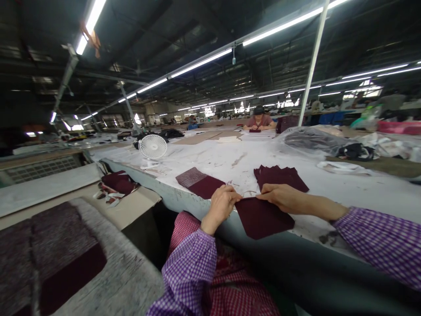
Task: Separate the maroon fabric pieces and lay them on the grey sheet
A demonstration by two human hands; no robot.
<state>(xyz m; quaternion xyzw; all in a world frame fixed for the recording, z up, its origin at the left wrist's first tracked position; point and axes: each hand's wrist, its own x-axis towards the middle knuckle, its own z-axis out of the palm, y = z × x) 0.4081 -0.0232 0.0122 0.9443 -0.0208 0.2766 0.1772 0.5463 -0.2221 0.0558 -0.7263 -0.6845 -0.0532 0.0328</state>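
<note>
Maroon panel (pixel 266 219): flat, thin fabric-like pc, dark wine-red, plain matte face; straight top edge w/ a narrow raised strip along it, lower corners cut at a slant.
Location: near edge of white-topped table (pixel 240 162), low part reaching over that edge.
L hand (pixel 222 202): closed, I see its fingertips pinching the top edge at the L corner.
R hand (pixel 279 197): closed, thumb and fingers gripping the same edge, just R of L hand.
Pile (pixel 279 177): same-colour pcs, fanned, jagged far edge, just beyond R hand.
Two-tone pc (pixel 201 182): speckled grey-brown part + plain maroon part, flat on table beside L hand.
Side surface (pixel 128 263): lower L, mottled grey, w/ speckled and maroon pcs on it.
Scraps (pixel 118 184): maroon and white, heaped on cardboard, L of table.
Fan (pixel 153 147): white, small, upright on table; mark on hub, too small for me to read.
Labels/brands: hub mark is the only one I can pick out.
Co-worker (pixel 259 120): far side of table, dark cap, hands at a maroon pc.
</note>
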